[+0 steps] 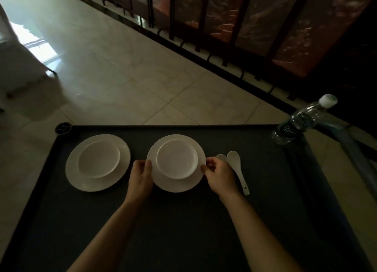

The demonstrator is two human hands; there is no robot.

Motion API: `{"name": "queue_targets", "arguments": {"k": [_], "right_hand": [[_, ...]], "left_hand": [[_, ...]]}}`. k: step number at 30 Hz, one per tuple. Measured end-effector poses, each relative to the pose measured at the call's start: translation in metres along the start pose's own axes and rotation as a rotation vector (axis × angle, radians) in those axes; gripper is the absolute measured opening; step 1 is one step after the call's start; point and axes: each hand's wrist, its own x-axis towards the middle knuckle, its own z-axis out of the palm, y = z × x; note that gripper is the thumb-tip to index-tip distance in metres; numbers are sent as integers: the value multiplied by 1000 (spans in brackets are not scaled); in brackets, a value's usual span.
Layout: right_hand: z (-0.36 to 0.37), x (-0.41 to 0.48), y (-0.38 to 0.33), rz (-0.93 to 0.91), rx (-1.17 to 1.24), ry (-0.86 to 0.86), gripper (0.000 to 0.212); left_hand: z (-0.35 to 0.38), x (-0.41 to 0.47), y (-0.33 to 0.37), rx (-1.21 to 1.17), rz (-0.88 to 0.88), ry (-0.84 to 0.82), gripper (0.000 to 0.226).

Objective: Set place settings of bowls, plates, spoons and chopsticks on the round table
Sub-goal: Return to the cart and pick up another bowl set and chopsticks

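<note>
As a bowl (177, 162) sits on it, the left hand (140, 178) and right hand (219, 176) pinch opposite edges of the white plate (177, 185), probably for balance.

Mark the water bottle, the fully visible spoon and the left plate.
water bottle (295, 125), head view, clear body.
fully visible spoon (233, 158), head view, bowl end.
left plate (81, 180), head view, bare rim.

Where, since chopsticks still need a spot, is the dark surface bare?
Bare: the dark surface's near side, below the left plate and right plate, and right of the spoons toward the bottle. Crowded: the left hand fills the gap between plates; the right hand abuts the spoons.
</note>
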Motion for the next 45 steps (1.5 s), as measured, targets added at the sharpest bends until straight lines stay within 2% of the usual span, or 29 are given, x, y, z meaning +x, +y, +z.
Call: {"name": "queue_targets", "arguments": {"k": [3, 9, 13, 16, 21, 23, 27, 35, 41, 45], "right_hand": [[-14, -12, 6, -9, 19, 41, 17], [-45, -31, 21, -3, 86, 90, 17], [-75, -42, 32, -48, 132, 111, 14], [-107, -46, 52, -36, 129, 209, 6], [-171, -47, 110, 25, -277, 556, 29], [-193, -48, 129, 50, -394, 601, 33], [-211, -42, 153, 65, -492, 530, 38], [-212, -31, 156, 78, -643, 406, 31], [-214, -34, 154, 60, -665, 369, 20], [-208, -39, 148, 56, -566, 351, 19]], "left_hand": [[9, -9, 3, -42, 1, -76, 25], [37, -28, 17, -62, 65, -187, 14], [63, -40, 27, -50, 104, -211, 15], [85, -49, 36, -61, 122, -219, 18], [115, -59, 41, -81, 151, -226, 17], [125, -63, 41, -78, 162, -230, 18], [140, -69, 40, -62, 171, -239, 17], [144, -77, 37, -39, 168, -194, 18], [135, -84, 35, -62, 175, -158, 18], [124, -88, 35, -84, 158, -125, 17]]}}
